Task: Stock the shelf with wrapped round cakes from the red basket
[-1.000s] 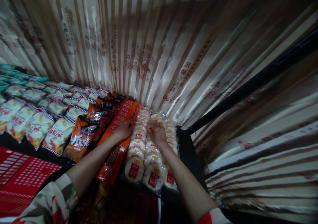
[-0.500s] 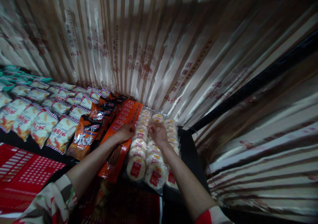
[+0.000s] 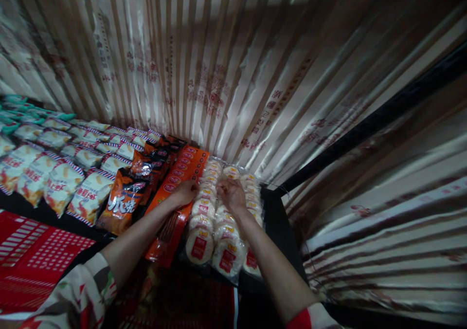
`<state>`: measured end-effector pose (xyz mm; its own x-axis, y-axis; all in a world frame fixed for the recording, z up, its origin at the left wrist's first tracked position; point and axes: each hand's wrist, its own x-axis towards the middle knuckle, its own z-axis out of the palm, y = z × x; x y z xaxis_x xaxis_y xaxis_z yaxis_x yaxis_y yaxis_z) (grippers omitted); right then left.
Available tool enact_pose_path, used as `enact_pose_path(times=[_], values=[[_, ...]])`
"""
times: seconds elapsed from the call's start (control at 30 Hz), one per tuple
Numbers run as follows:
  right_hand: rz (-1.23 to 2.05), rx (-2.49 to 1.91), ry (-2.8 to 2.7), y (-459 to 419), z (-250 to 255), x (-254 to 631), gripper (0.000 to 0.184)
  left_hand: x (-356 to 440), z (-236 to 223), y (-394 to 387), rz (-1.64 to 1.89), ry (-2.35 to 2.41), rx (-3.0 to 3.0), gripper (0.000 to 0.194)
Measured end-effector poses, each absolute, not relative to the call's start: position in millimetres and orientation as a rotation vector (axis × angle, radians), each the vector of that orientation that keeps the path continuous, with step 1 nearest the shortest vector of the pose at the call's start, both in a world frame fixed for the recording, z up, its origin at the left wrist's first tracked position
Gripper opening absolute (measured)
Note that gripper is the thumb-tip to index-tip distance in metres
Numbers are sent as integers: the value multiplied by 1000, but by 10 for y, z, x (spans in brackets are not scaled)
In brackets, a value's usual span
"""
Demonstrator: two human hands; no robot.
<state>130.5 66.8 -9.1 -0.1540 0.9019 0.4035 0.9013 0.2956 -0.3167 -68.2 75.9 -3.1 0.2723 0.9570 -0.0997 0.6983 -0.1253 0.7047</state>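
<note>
Rice cracker packets (image 3: 199, 246) in clear wrapping with red and yellow labels overlap in three columns on a black surface. At the left edge of the left column, my left hand (image 3: 186, 193) is closed, its fingers curled against a packet and partly above the long orange package (image 3: 186, 166). My right hand (image 3: 231, 194) is also closed, its fingers pinched at the gap between the left and middle columns and covering part of the middle one. Between the two hands lies a cracker packet (image 3: 207, 193) of the left column. The fingertips are dim and partly hidden.
Orange snack bags (image 3: 123, 200) stand left of the long package, then rows of white snack bags (image 3: 91, 192) and green packs (image 3: 22, 112). A red basket (image 3: 44, 256) is at lower left. Behind hangs a pleated curtain (image 3: 219, 76); a black pole (image 3: 365, 129) slants at right.
Both hands stay in nearly the same place. The left forearm and sleeve have shifted very slightly; the packets look unchanged.
</note>
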Motion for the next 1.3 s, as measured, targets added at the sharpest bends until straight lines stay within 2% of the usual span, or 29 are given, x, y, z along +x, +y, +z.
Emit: enact_pose_path(times=[0.27,0.67,0.83,1.0,1.3], values=[[-26,-1463,-2144,482,-19,1323,17,-673,-64,791,530,1505,1898,13],[66,-1572,-2214,465,8,1259,11,-682,-53,757,565,1502,1918,11],[10,-1583,-2235,432,6,1224,14,-726,47,599,619,1695,1975,16],[4,-1624,-2225,426,3,1201,13,-794,86,436,404,1589,2060,23],[4,-1636,-2223,430,-3,1194,14,-806,33,338,335,1497,1942,9]])
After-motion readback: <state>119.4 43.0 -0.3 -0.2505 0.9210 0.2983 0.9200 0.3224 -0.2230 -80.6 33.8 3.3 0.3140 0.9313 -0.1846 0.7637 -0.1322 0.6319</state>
